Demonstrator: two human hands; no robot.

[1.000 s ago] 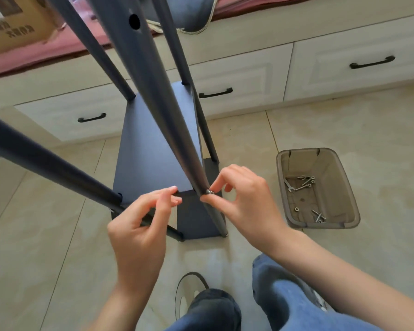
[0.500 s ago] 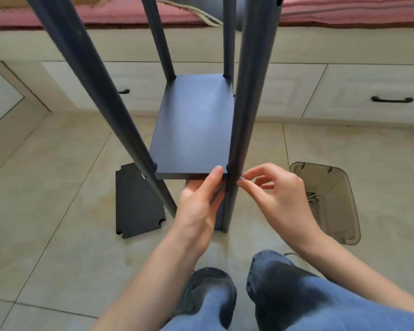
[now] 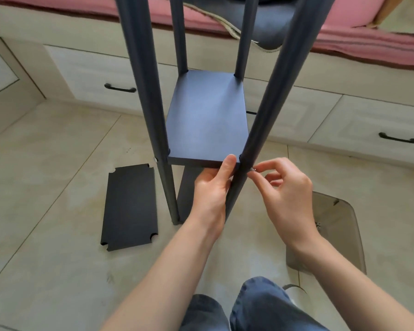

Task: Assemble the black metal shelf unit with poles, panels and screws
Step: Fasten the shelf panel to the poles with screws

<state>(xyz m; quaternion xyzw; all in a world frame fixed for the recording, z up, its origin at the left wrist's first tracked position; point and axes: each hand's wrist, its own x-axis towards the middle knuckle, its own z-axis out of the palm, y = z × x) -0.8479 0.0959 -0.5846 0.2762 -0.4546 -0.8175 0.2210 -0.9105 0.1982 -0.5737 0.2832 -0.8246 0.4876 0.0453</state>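
Observation:
The black shelf unit stands on the tiled floor with several poles rising past the camera. A black panel (image 3: 207,118) sits between the poles at mid height. My left hand (image 3: 212,187) grips the panel's near edge, thumb on top, beside the near right pole (image 3: 270,101). My right hand (image 3: 285,194) pinches a small silver screw (image 3: 252,170) against that pole at panel level. Another screw head (image 3: 155,160) shows on the near left pole (image 3: 148,91). A loose black panel (image 3: 129,206) with notched corners lies flat on the floor to the left.
A translucent grey plastic bin (image 3: 339,232) with small hardware sits on the floor at right, partly behind my right arm. White drawers (image 3: 368,130) with black handles run along the back under a pink cushion (image 3: 359,41). My jeans-clad knees (image 3: 249,306) are at the bottom.
The view swung so the unit now appears upright. My left hand moved onto the panel's near edge and grips it. My right hand stays at the pole pinching the screw.

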